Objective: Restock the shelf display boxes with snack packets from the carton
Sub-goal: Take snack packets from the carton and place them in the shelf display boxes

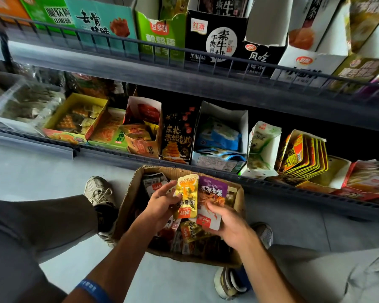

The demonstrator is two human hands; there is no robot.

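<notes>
A forearm with a blue wristband (94,289) reaches in from the lower left, beside a knee in dark trousers; beneath lies a pale grey tiled floor (31,176), with a worn beige lace-up shoe (100,193) planted just left of an open brown cardboard carton (236,215) that stands on the floor against the foot of the shelving. The left hand (160,206) hangs over the carton and pinches a glossy yellow-gold snack packet (187,195) at its left edge, thumb on the face; the right hand (232,226) grips a purple-topped packet with a white and red bottom (212,197) from its lower right, fingers curled behind it; the two packets sit side by side, edges touching or overlapping, raised above a loose heap of mixed dark and red packets (190,235) filling the carton. Behind, a dark grey metal shelf (109,154) runs left to right with a low wire rail; on it stand a clear plastic tub (20,106), a yellow open tray of small packets (74,117), a black display box with yellow lettering (177,136), a white box of blue packets (221,134) and a torn box of yellow-edged packets (304,154); an upper shelf carries teal, green, black and white printed boxes.
</notes>
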